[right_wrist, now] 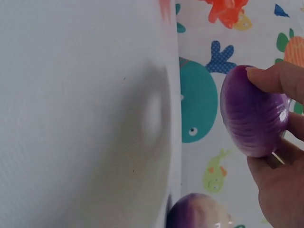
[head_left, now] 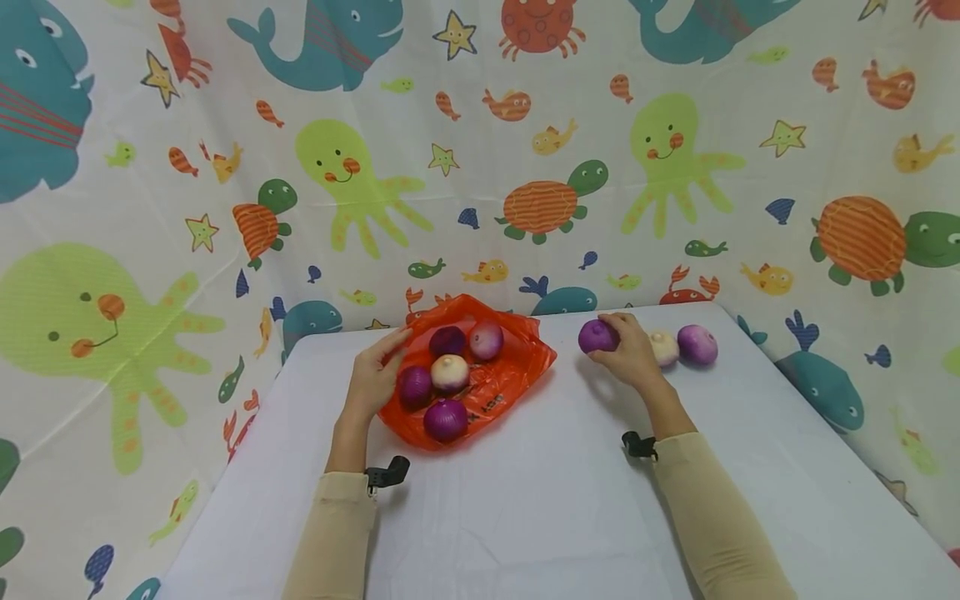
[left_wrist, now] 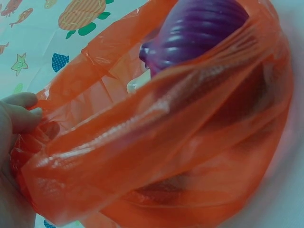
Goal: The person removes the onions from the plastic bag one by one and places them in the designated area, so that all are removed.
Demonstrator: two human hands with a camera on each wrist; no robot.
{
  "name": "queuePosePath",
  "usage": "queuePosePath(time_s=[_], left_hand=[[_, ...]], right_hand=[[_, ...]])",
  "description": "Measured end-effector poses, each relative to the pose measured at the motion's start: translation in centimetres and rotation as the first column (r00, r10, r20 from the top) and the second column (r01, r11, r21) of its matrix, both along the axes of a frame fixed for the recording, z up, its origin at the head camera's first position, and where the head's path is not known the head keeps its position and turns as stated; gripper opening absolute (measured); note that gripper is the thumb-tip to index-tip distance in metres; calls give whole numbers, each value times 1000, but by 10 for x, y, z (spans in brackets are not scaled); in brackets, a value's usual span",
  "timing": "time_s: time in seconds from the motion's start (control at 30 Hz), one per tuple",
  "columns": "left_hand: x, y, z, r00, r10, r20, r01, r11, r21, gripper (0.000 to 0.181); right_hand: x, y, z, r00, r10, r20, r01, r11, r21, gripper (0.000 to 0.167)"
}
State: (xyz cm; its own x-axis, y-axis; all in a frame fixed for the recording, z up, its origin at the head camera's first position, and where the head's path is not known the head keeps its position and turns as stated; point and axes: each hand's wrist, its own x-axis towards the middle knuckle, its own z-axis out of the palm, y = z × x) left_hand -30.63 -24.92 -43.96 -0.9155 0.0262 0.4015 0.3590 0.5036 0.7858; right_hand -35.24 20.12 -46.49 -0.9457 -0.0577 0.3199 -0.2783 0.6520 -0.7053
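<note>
My left hand (head_left: 372,375) pinches the left edge of an open red plastic bag (head_left: 498,396); in the left wrist view, fingers and thumb grip the bag's film. Several onions lie in the bag: a white onion (head_left: 449,373) in the middle, with purple ones around it, such as the front purple onion (head_left: 446,420). To the right of the bag, my right hand (head_left: 628,350) holds another purple onion (right_wrist: 254,114) between thumb and fingers, above the table. Just right of that hand sit a whitish onion (head_left: 663,348) and a purple onion (head_left: 698,346).
A white cloth covers the table (head_left: 525,517). Behind it and at the sides hangs a curtain (head_left: 465,150) printed with sea animals. A small black camera (head_left: 387,472) is strapped at the left wrist, and another black camera (head_left: 639,444) at the right.
</note>
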Motion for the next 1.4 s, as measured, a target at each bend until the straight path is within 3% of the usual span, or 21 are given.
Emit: queuePosePath(time_s=[0.57, 0.9, 1.17, 1.4], left_hand=[[3, 0, 1, 1000, 3, 25, -4, 1000, 15, 43], [1, -2, 0, 1000, 10, 2, -10, 1000, 0, 42], [1, -2, -2, 1000, 6, 3, -6, 1000, 2, 42], [2, -3, -1, 1000, 8, 2, -8, 1000, 6, 42]], right_hand=[[-4, 17, -6, 994, -9, 105, -5, 991, 132, 75], [-6, 17, -7, 998, 22, 58, -33, 979, 203, 74], [-7, 16, -8, 994, 16, 105, -38, 977, 210, 74], [-7, 16, -10, 996, 12, 93, -31, 977, 213, 73]])
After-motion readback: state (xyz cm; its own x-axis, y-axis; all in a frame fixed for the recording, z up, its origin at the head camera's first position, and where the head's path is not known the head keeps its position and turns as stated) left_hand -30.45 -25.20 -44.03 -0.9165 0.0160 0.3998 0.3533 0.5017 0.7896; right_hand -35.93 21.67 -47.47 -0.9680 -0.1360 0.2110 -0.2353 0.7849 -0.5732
